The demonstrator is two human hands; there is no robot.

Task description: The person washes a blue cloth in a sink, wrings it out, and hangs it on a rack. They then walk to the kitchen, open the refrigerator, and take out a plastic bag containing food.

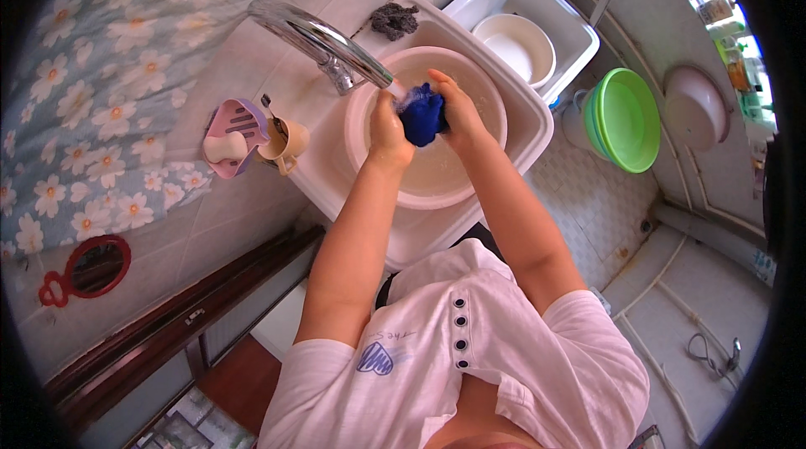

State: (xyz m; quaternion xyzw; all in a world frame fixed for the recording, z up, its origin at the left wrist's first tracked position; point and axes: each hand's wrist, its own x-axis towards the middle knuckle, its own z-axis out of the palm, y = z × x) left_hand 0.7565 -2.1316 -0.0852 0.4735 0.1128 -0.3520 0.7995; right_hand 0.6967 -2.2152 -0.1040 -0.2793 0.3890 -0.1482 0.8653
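Between my two hands is a bunched, wet dark blue cloth (422,116). My left hand (388,134) grips its left side and my right hand (459,110) its right side. Water from the chrome faucet (327,39) runs onto the cloth, with some foam at its top. Below my hands a pink plastic basin (488,153) holds cloudy water. It stands inside a white sink (541,124). The fingers of both hands are partly hidden behind the cloth.
On the wall at left are a pink soap dish (238,145) with soap and a beige cup (293,145). A dark mesh scrubber (395,20) lies on the sink's back rim. At right stand a white tub (582,39) holding a white basin (519,49), and a green basin (630,121).
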